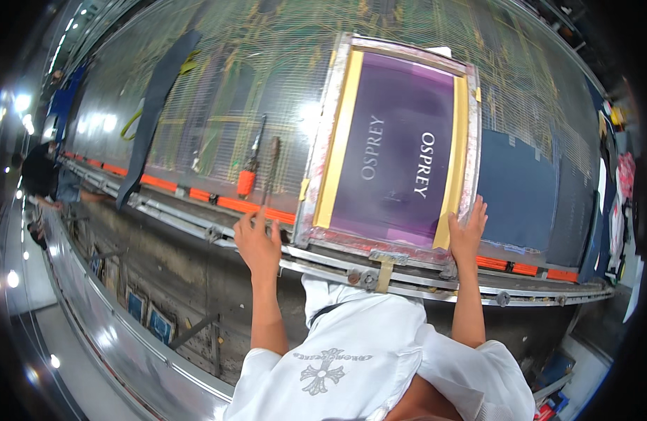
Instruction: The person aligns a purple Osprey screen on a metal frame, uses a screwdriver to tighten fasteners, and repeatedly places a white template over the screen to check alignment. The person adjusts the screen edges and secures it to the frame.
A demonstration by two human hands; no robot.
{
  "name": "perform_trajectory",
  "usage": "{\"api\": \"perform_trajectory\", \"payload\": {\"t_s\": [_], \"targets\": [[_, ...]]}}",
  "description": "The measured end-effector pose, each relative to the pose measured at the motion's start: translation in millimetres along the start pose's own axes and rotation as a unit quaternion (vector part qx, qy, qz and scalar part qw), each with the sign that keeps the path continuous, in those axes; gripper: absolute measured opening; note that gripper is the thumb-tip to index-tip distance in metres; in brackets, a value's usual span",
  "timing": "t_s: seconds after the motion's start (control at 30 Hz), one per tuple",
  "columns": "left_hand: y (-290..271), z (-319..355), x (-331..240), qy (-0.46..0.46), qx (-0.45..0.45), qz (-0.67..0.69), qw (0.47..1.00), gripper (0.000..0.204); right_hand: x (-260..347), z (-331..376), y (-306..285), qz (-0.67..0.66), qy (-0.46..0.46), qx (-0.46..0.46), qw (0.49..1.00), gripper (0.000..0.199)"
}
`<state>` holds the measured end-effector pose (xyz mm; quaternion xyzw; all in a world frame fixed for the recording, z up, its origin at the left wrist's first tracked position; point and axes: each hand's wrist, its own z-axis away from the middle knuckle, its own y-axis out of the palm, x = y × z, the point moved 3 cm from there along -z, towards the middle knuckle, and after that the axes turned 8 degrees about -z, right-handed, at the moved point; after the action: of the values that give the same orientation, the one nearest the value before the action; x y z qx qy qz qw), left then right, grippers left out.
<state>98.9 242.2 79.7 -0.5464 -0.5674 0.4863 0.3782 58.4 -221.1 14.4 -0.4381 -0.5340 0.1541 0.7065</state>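
Observation:
In front of me a screen-printing frame (471, 133) lies on the long table, its purple mesh (400, 140) edged with yellow tape and bearing pale lettering. My right hand (469, 231) grips the frame's near right corner, thumb on the inner tape and fingers over the outer side. Left of the frame, my left hand (258, 242) is over the table's near edge with its fingers apart, at the lower end of a thin dark stick-like tool (272, 165). Whether the fingertips touch that tool is unclear. Beside it lies an orange-handled tool (247, 181) with a slim dark shaft.
A metal rail (316, 268) with an orange strip (253, 208) runs along the near table edge. Dark blue fabric (509, 189) lies right of the frame, and a long dark strip (155, 105) crosses the table at left. Another person (41, 172) is at the far left.

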Motion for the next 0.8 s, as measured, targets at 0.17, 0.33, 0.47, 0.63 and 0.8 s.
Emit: {"api": "perform_trajectory", "payload": {"t_s": [0.17,0.33,0.47,0.63,0.8], "targets": [[5.6,4.9,41.4,-0.035,0.071,-0.054,0.995,0.023,15.1,4.0,-3.5,0.057,-0.064,-0.022,0.996,0.087],[-113.7,-24.6,-32.6,0.017,0.147,0.057,0.987,0.034,166.4,1.0,-45.0,-0.156,-0.363,0.019,0.918,0.068],[-202.1,-51.5,-134.1,0.176,0.196,0.32,0.91,0.037,260.8,22.4,-41.7,-0.127,-0.573,-0.005,0.81,0.055],[-263.1,-31.4,-215.0,0.292,0.13,0.17,0.932,0.036,231.1,36.0,-46.5,-0.471,-0.36,0.192,0.782,0.022],[-237.6,9.0,-244.4,0.368,0.177,0.095,0.908,0.048,152.0,59.5,-20.2,-0.515,-0.34,0.267,0.74,0.036]]}}
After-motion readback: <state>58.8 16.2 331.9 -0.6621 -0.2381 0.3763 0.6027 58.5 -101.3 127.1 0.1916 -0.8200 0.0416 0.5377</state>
